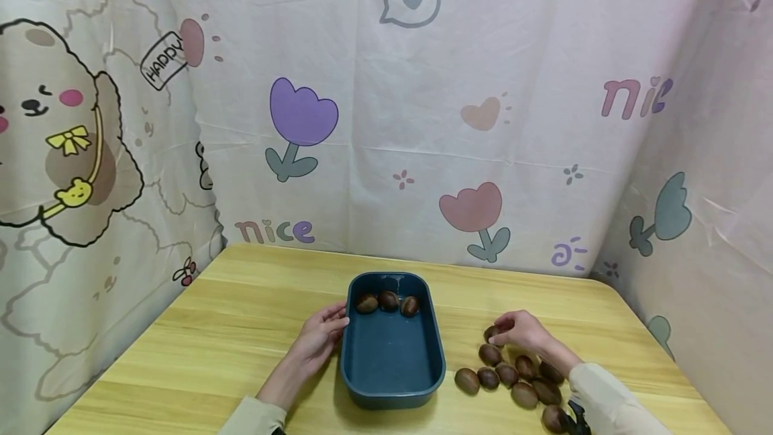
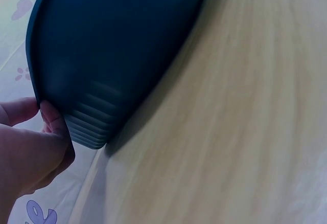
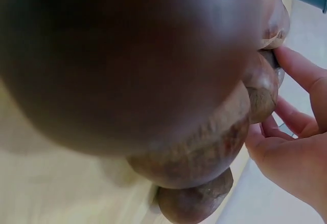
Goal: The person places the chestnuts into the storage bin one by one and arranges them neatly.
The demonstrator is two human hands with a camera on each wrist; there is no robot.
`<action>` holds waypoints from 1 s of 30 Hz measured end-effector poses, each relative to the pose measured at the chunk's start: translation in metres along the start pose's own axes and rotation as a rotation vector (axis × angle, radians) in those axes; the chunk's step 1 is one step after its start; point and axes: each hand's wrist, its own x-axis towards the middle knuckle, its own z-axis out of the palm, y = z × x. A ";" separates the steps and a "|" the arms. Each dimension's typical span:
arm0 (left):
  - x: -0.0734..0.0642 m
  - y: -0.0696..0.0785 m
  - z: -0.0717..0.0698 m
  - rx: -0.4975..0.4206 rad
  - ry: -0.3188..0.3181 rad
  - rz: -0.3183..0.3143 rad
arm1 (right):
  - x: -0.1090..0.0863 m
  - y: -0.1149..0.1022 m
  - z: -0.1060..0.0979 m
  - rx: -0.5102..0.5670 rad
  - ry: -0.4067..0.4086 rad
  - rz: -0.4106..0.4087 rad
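Observation:
A deep blue rectangular container stands on the table, with three brown chestnuts lying inside at its far end. My left hand pinches the container's left rim, thumb on top and fingers against the outer wall. To the right of the container, my right hand grips a chestnut between thumb and fingers at the far end of a loose group. Its fingers partly hide that chestnut. Other chestnuts lie close together below the hand. One chestnut looms large and blurred in the right wrist view.
The light wooden table carries everything. A printed cloth hangs behind it and along both sides. A chestnut lies nearest the front, beside a black strap part at the right sleeve.

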 end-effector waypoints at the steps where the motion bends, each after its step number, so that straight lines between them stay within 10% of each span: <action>1: 0.000 0.001 0.000 -0.002 -0.001 0.000 | 0.000 -0.001 0.000 -0.006 0.011 0.009; 30: -0.001 -0.001 -0.001 0.007 -0.021 0.004 | 0.013 -0.021 -0.005 0.095 -0.035 -0.091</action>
